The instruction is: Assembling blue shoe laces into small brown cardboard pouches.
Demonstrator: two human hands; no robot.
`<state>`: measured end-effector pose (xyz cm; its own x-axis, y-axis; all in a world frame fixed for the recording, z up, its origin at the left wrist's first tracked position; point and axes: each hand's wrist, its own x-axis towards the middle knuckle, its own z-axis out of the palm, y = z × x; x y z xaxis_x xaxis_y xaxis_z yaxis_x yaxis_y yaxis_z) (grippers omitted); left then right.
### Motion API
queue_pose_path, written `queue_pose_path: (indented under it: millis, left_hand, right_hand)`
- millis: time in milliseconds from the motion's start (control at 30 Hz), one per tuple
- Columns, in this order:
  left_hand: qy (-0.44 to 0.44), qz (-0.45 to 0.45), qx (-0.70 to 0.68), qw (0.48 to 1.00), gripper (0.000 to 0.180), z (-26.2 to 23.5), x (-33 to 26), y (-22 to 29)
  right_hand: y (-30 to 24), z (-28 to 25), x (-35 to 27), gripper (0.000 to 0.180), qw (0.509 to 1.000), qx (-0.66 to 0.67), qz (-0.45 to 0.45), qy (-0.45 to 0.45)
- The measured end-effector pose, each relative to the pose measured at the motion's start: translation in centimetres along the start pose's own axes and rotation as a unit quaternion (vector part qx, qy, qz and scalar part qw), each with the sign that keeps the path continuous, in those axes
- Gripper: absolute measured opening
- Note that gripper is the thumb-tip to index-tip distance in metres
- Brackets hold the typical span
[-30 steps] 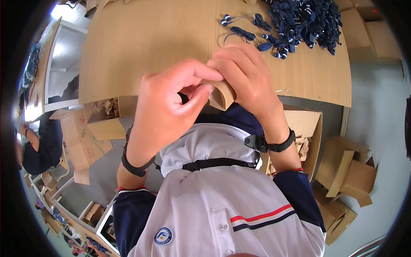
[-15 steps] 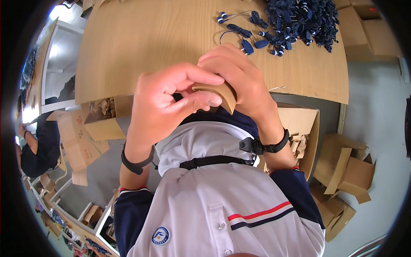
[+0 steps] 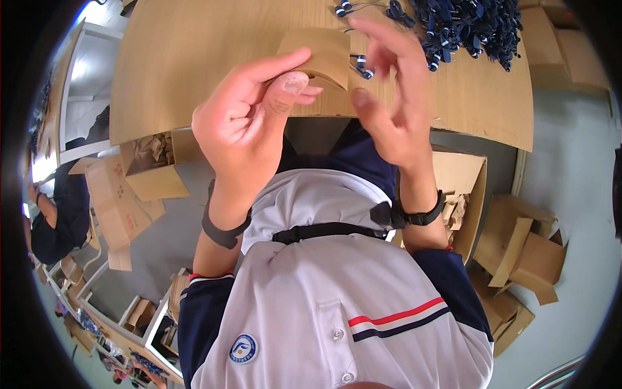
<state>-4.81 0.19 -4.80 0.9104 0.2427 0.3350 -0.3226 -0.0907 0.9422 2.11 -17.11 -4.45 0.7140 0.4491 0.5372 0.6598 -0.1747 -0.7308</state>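
My left hand (image 3: 243,117) pinches a small brown cardboard pillow box (image 3: 321,52) by its near end, between thumb and fingers. The box has a curved end edge and is held up over the wooden table (image 3: 181,58). To its right is my right hand (image 3: 402,97), holding nothing, its thumb and fingers spread and slightly blurred. Dark blue earphones (image 3: 364,68) show between the box and my right hand, their cord partly hidden. Another coiled pair (image 3: 398,14) lies farther back.
A large heap of dark blue earphones (image 3: 470,26) covers the table's far right. Below the table edge stand open cartons with crumpled brown paper, one at left (image 3: 159,185) and one at right (image 3: 476,194). More cartons (image 3: 518,249) sit on the floor at right. Another person (image 3: 61,214) is at far left.
Both hands have moved forward over the table. My right hand has let go of the box and opened away to the right; the left keeps hold of it.
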Motion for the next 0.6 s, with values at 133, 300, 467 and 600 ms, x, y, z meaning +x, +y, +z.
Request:
queue_pose_path:
  millis: [133, 300, 467, 600]
  left_hand:
    - [0.072, 0.104, 0.045, 0.991, 0.017, 1.0, -0.2, -1.2]
    - [0.092, 0.116, 0.035, 0.988, 0.017, 1.5, -0.4, -1.3]
    - [0.05, 0.088, 0.059, 0.993, 0.018, 0.2, -0.3, -0.6]
    - [0.047, 0.082, 0.07, 0.993, 0.019, 0.0, -0.2, -0.3]
  right_hand:
    - [-0.5, 4.1, -1.5, 0.035, 0.981, 0.149, 0.064, 0.107]
    - [-1.8, 5.7, -1.3, 0.018, 0.95, 0.243, 0.097, 0.17]
    - [-1.7, 6.0, -1.4, 0.011, 0.915, 0.347, 0.118, 0.169]
    - [-1.9, 6.4, -1.2, 0.011, 0.884, 0.408, 0.133, 0.185]
